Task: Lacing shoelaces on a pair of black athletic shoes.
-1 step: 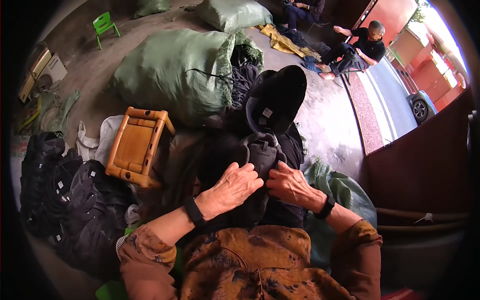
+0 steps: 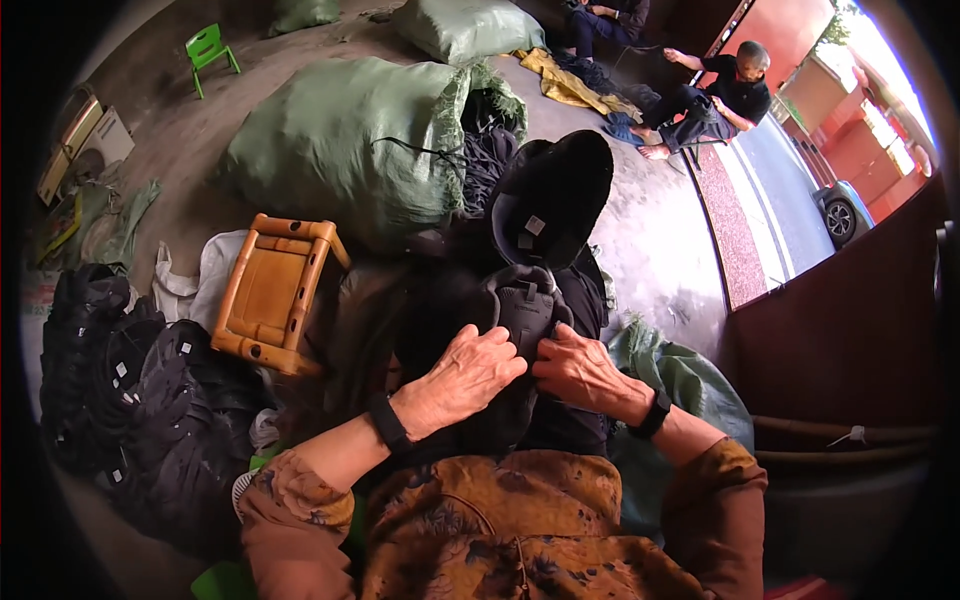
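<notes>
a dark piece (image 2: pixel 527 312) is held between the left hand (image 2: pixel 462 378) and the right hand (image 2: pixel 585 374), its two sides pinched by curled fingers. just beyond the piece, a hollow black item (image 2: pixel 545 200) is seen; left of it, a stool (image 2: pixel 268 290), then a black pile (image 2: pixel 150 400).

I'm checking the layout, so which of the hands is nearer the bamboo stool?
Left. The left hand is right of the bamboo stool, apart from it; the right hand is farther right.
</notes>
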### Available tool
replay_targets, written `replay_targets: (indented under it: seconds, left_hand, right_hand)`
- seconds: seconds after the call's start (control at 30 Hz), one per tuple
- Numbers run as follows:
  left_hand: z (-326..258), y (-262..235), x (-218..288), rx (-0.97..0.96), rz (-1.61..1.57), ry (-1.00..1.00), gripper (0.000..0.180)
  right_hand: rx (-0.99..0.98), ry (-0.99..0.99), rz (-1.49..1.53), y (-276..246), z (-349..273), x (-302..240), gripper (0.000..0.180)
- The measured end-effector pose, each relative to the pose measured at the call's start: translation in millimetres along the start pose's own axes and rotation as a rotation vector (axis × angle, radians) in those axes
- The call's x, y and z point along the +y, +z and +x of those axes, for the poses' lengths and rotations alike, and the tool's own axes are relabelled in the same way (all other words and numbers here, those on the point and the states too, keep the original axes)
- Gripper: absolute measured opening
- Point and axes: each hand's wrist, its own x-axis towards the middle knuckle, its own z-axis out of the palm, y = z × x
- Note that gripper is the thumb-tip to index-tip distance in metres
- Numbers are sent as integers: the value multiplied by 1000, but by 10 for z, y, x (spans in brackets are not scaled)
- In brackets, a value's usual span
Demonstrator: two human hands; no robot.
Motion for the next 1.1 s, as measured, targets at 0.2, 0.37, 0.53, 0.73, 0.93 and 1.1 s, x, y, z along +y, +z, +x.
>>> replay_targets:
  seconds: [0.2, 0.37, 0.53, 0.73, 0.93, 1.1]
  left_hand:
    - [-63, 8, 7, 25, -39, 45, 17]
    - [-68, 42, 23, 35, -2, 52, 7]
    - [-65, 107, -26, 78, -85, 60, 16]
    - [-60, 187, -7, 103, -21, 59, 5]
    - [-119, 160, -19, 114, -35, 96, 5]
    - [-123, 189, 62, 160, -1, 118, 8]
  right_hand:
    - [-56, 12, 45, -29, 44, -27, 12]
    - [-52, 38, 86, -48, -48, -12, 11]
    - [-158, -34, 150, -106, -30, 81, 10]
    - [-163, 224, 118, 1, -48, -44, 13]
    - [-129, 220, 244, 116, -152, 64, 15]
    - [-197, 256, 522, 145, -98, 245, 14]
